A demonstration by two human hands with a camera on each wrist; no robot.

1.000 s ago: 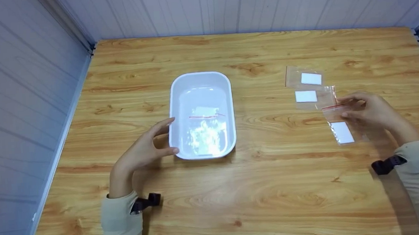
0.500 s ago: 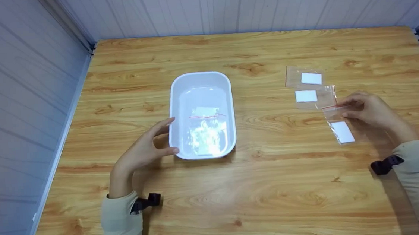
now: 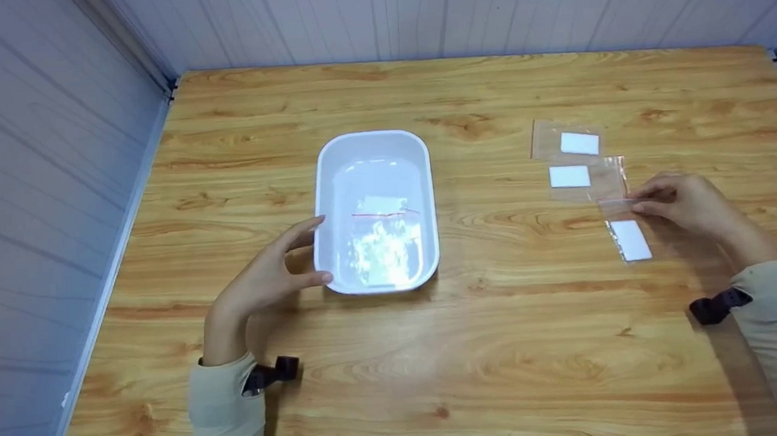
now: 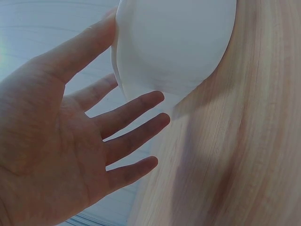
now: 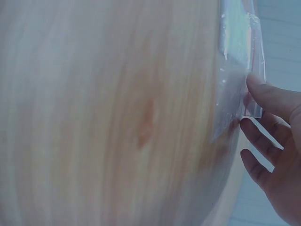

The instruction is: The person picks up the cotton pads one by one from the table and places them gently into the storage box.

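Observation:
On the left, a white plastic tub [image 3: 428,194] contains a clear zip-lock bag with a red seal line [image 3: 386,215]; glare hides part of it. My left hand [image 3: 261,273] rests its thumb and index fingertip on the tub's left rim; its other fingers [image 4: 136,143] are spread and fairly straight in the left wrist view. On the right, my right hand [image 3: 696,207] pinches the top edge of a clear zip-lock bag [image 5: 233,80] between thumb and fingers. A white rectangular piece [image 3: 631,240] shows in that bag, whose upper end is raised.
Behind the held bag lie two more zip-lock bags, each with a white rectangle: one farther [image 3: 579,143], one nearer [image 3: 570,177]. The nearer one adjoins the held bag. A wood-grain table [image 3: 483,363] lies underneath, bounded by pale panels [image 3: 407,12].
The held bag's upper end has tilted up slightly in my right hand, and its white piece has shifted a little up and left. My left hand keeps its place at the tub.

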